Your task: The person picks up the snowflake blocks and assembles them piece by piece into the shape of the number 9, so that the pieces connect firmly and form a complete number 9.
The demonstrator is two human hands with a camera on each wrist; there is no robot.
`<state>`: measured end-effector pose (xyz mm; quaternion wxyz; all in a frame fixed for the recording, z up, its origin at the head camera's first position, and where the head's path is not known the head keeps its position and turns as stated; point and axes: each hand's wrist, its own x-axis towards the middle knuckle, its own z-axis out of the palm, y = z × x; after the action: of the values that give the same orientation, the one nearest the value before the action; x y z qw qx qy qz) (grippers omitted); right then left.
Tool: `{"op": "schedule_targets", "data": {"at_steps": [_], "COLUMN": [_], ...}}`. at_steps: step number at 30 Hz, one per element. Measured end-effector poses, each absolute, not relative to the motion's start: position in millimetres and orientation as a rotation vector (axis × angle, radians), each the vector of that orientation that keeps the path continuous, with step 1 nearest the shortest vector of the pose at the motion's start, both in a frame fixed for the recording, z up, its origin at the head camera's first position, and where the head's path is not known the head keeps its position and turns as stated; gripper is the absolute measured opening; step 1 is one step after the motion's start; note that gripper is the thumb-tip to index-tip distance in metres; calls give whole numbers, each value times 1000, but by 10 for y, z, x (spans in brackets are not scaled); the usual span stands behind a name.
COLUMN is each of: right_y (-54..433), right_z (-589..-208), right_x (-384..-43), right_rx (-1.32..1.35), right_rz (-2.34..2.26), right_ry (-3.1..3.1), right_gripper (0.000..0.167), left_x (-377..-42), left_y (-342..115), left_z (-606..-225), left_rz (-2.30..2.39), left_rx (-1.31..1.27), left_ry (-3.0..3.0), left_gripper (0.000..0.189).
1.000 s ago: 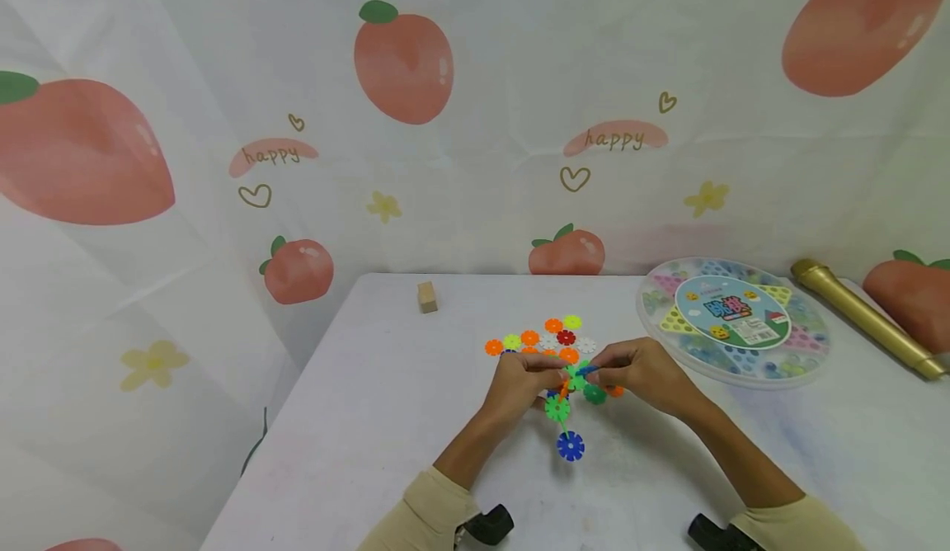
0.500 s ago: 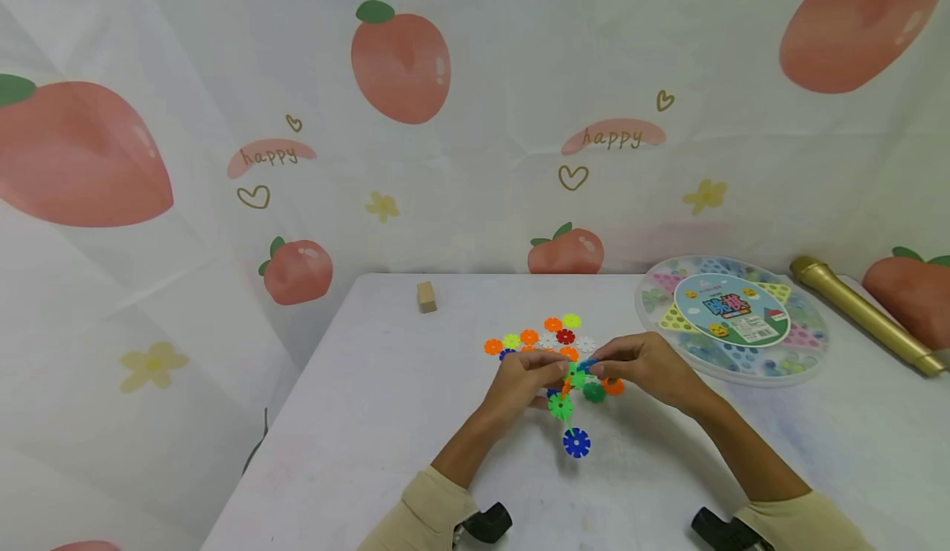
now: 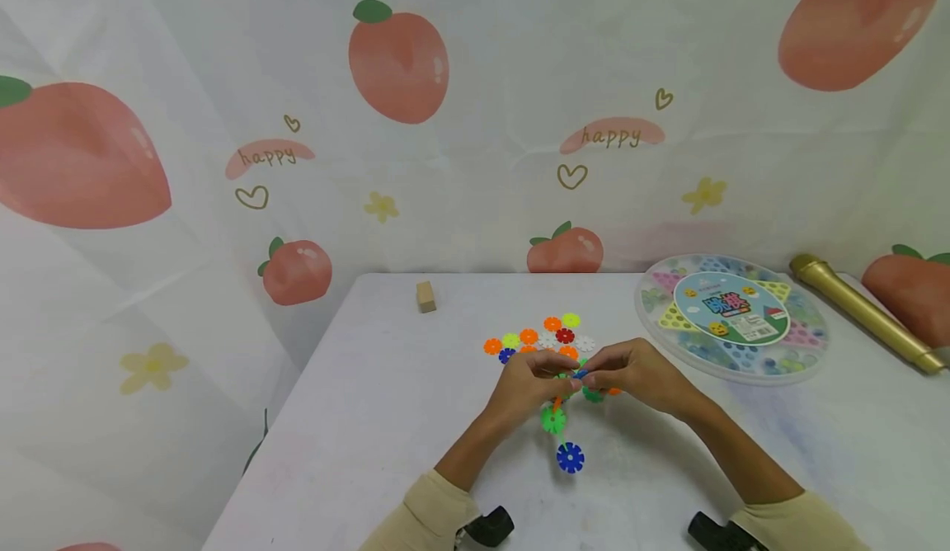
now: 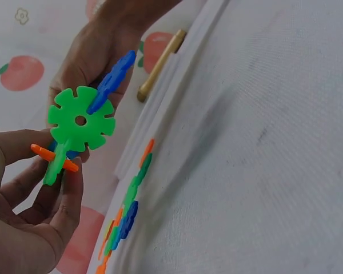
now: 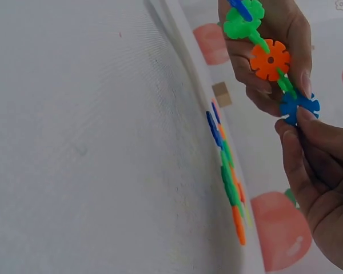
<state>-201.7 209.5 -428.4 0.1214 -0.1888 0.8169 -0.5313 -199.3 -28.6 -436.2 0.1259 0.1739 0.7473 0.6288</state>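
A chain of slotted plastic snowflake discs is held above the table between both hands. It runs from a dark blue disc (image 3: 570, 458) at its low end through a green disc (image 3: 553, 420) and an orange disc (image 5: 270, 60) to a second green disc (image 5: 285, 84) and a lighter blue disc (image 5: 300, 107). My left hand (image 3: 523, 386) grips the chain near the orange disc and the lighter blue disc, its fingertips partly hiding them in the head view. My right hand (image 3: 644, 376) pinches the lighter blue disc between thumb and fingers, right by the left fingertips.
Loose snowflake discs, among them a red one (image 3: 565, 336) and a yellow-green one (image 3: 571, 320), lie behind the hands. A small wooden block (image 3: 426, 297) sits at the back left. A round clear game case (image 3: 660, 345) and a gold microphone (image 3: 864, 314) are at the right.
The chain's dark blue end swung right, then back left and lower. The left fingertips have come up to the lighter blue disc, and the right hand has dipped slightly.
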Motion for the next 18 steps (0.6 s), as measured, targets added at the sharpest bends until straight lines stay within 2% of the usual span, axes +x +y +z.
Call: {"op": "schedule_targets", "data": {"at_steps": [18], "right_y": [2266], "right_z": [-4371], "right_x": [-2141], "right_rx": [-438], "right_rz": [-1315], "right_ry": [2592], "right_gripper": [26], "left_x": [-2056], "left_y": [-358], "left_z": [-4355], "left_rz": [1802], "left_rx": [411], "left_ry": [2227], "left_gripper": [18]}}
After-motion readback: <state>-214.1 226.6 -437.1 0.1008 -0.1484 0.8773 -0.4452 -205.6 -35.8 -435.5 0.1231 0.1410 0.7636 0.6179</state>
